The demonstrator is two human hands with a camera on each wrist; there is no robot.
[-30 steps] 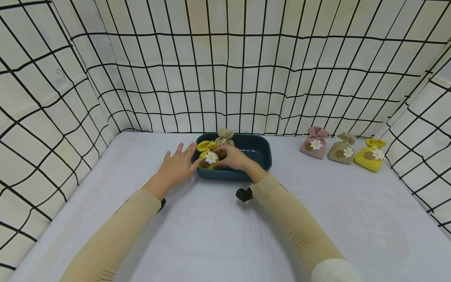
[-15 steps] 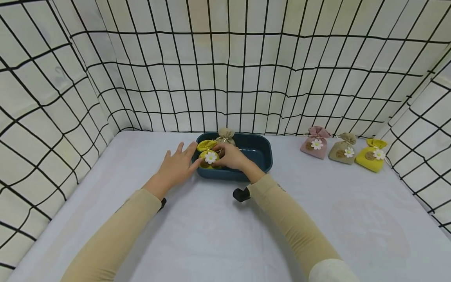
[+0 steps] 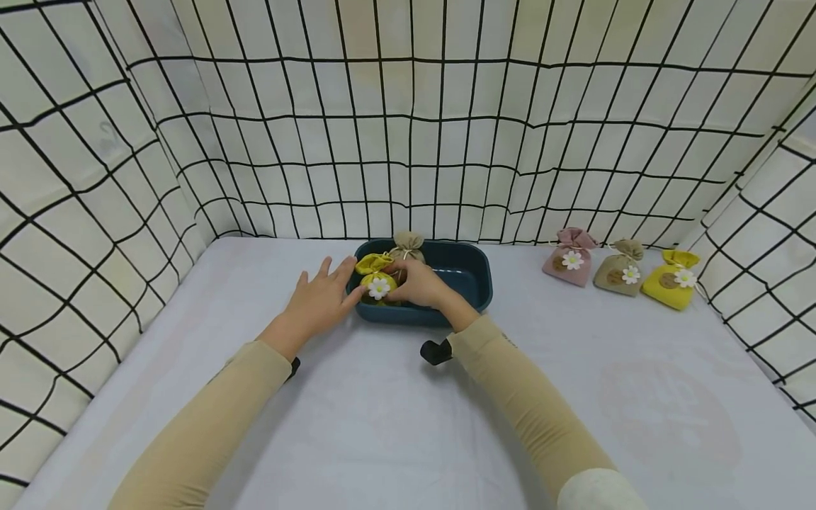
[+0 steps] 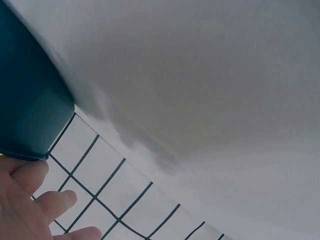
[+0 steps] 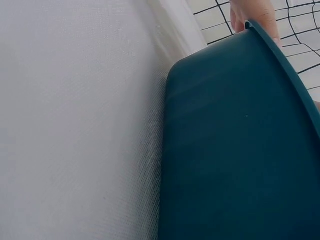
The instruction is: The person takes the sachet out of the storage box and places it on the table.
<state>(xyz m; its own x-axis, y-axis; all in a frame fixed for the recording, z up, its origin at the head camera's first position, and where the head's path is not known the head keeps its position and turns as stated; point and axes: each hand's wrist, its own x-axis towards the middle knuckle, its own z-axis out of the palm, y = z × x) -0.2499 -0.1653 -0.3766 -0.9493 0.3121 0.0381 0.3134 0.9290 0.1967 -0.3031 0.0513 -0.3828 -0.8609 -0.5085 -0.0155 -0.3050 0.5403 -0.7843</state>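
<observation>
Right grip: the person's right hand (image 3: 417,285) reaches down into the tray, thumb and forefinger drawn close together on the near right side of the yellow sachet, pinching it; the other fingers are mostly hidden.
Left grip: the person's left hand (image 3: 315,301) lies wide, fingers spread, at the tray's left end; its thumb reaches over the rim to the left edge of the same sachet, and it holds nothing.
Yellow sachet: directly left of the right grip, between the two hands, inside the tray; this sachet (image 3: 376,275) stands gathered at the neck, a white flower (image 3: 379,288) on its front.
Tan sachet: just beyond the right grip's fingers, behind the yellow one; the tan sachet (image 3: 408,244) stands in the tray, its lower part hidden by the hand.
Blue tray: under and around the right grip; its bare floor (image 3: 468,276) shows to the hand's right.
Loose sachets: well to the right of the right grip, in a row on the white tabletop (image 3: 382,425): pink sachet (image 3: 566,262), second tan sachet (image 3: 615,273), second yellow sachet (image 3: 663,281), each bearing a flower.
Black grid: beyond both grips, the grid (image 3: 441,119) rises over pale panels.
</observation>
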